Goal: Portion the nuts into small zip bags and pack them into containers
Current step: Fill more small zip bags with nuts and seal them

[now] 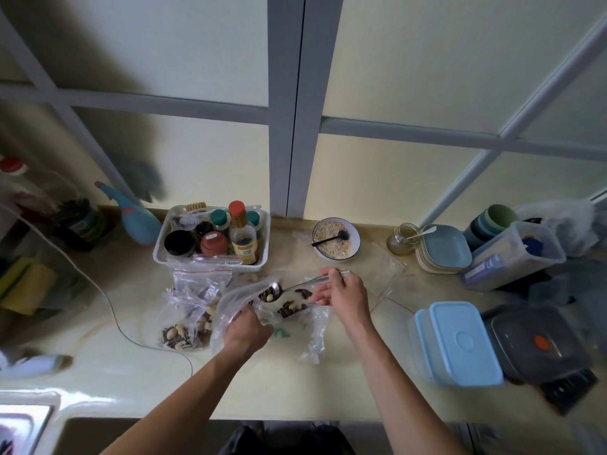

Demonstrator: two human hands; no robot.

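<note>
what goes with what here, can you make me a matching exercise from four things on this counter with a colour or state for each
Things:
1. spoon
2. bowl
3. stacked boxes
4. zip bags

States:
A. light blue lids, closed
B. holds oats and a black spoon
C. filled with nuts, lying left of the hands
D. held in the right hand, carrying nuts

The left hand grips the big clear bag.

Pairs: 1-D, 2-B, 3-A, 4-C
</note>
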